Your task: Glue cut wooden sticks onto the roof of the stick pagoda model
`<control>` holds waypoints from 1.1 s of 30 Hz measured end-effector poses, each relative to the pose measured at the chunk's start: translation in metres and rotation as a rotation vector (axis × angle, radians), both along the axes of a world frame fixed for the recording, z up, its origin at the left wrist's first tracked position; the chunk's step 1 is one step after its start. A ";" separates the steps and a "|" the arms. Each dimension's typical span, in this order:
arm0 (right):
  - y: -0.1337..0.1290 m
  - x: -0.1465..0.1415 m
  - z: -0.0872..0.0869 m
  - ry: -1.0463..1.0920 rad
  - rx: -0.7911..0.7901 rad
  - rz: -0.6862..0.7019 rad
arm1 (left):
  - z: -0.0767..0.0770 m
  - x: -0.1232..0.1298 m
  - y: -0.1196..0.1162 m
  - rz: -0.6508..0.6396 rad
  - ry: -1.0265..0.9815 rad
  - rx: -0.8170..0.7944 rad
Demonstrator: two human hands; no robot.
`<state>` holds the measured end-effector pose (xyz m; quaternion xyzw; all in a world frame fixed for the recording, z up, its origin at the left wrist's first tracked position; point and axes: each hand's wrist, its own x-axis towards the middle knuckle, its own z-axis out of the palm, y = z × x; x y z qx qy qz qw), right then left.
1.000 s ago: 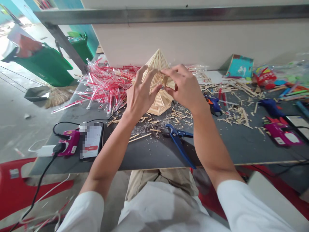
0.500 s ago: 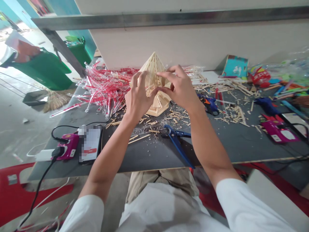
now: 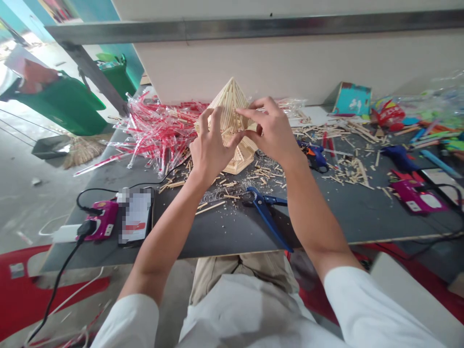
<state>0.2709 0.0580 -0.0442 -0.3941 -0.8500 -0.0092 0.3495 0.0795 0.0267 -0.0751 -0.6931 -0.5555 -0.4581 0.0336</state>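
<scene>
A model made of pale wooden sticks [image 3: 232,99] stands upright near the back of the table, with a cone-shaped roof above a stepped base. At its left side my left hand [image 3: 211,145] has curved fingers on the roof and the thumb near the middle. My right hand [image 3: 271,126] is at the right side, index finger and thumb against the model. Both hands are closed round it from opposite sides. The fingertips partly cover the section between roof and base.
Red plastic wrappers [image 3: 155,128] are heaped at the left. Blue cutters [image 3: 266,212], stick scraps [image 3: 268,174] and a phone [image 3: 136,215] lie on the grey table [image 3: 224,239]. Blue glue gun [image 3: 315,154], purple power socket [image 3: 416,195] and teal board [image 3: 352,100] are at the right.
My left hand has shifted slightly to the right, its thumb nearer my right thumb. My right hand and the model look almost unmoved.
</scene>
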 end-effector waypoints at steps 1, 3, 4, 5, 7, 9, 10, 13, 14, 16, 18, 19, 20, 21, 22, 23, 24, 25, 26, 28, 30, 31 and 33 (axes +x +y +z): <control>0.000 0.000 0.000 0.002 0.006 0.002 | 0.000 0.000 0.000 -0.002 -0.001 -0.003; 0.000 0.000 0.001 0.008 0.018 0.007 | 0.001 0.000 0.000 -0.007 -0.007 -0.023; -0.001 0.000 0.001 0.010 0.023 0.008 | 0.001 0.000 0.000 -0.006 -0.011 -0.036; -0.001 0.000 0.002 0.009 0.026 0.008 | 0.001 0.000 0.000 -0.003 -0.015 -0.050; -0.001 -0.001 0.002 0.005 0.027 0.002 | 0.001 0.001 0.000 0.004 -0.021 -0.065; -0.001 -0.001 0.001 0.008 0.030 -0.004 | 0.000 0.002 0.000 0.006 -0.029 -0.058; -0.001 -0.001 0.000 0.010 0.031 -0.005 | 0.000 0.002 0.000 0.003 -0.033 -0.052; 0.001 -0.001 -0.002 0.014 0.026 -0.005 | -0.001 0.002 0.000 -0.008 -0.047 -0.042; 0.002 -0.001 -0.002 0.012 0.023 -0.005 | -0.001 0.002 0.000 -0.016 -0.054 -0.046; 0.003 -0.001 -0.004 0.010 0.021 -0.006 | 0.000 0.003 -0.001 -0.031 -0.069 -0.064; 0.005 -0.001 -0.005 0.012 0.025 -0.004 | 0.003 0.003 -0.003 -0.024 -0.057 -0.091; 0.005 0.000 -0.006 0.014 0.025 0.000 | 0.004 0.004 -0.004 -0.008 -0.035 -0.104; 0.006 0.000 -0.006 0.017 0.025 0.004 | 0.006 0.004 -0.006 0.016 -0.005 -0.116; 0.006 0.000 -0.007 0.019 0.023 0.008 | 0.008 0.005 -0.007 0.042 0.031 -0.125; 0.006 0.000 -0.007 0.022 0.021 0.014 | 0.010 0.006 -0.009 0.066 0.065 -0.133; 0.007 0.000 -0.008 0.023 0.018 0.020 | 0.011 0.006 -0.010 0.086 0.093 -0.139; 0.007 0.001 -0.008 0.023 0.014 0.025 | 0.012 0.007 -0.011 0.099 0.114 -0.144; 0.007 0.001 -0.008 0.024 0.012 0.028 | 0.013 0.008 -0.012 0.108 0.128 -0.146; 0.007 0.001 -0.008 0.025 0.010 0.030 | 0.013 0.008 -0.012 0.112 0.136 -0.149; 0.007 0.001 -0.007 0.026 0.004 0.031 | 0.014 0.009 -0.012 0.116 0.137 -0.156; 0.006 0.001 -0.007 0.026 -0.002 0.031 | 0.015 0.009 -0.012 0.113 0.127 -0.171; 0.006 0.001 -0.007 0.025 -0.005 0.031 | 0.016 0.010 -0.013 0.111 0.122 -0.181; 0.005 0.000 -0.006 0.022 -0.004 0.027 | 0.016 0.010 -0.013 0.110 0.120 -0.197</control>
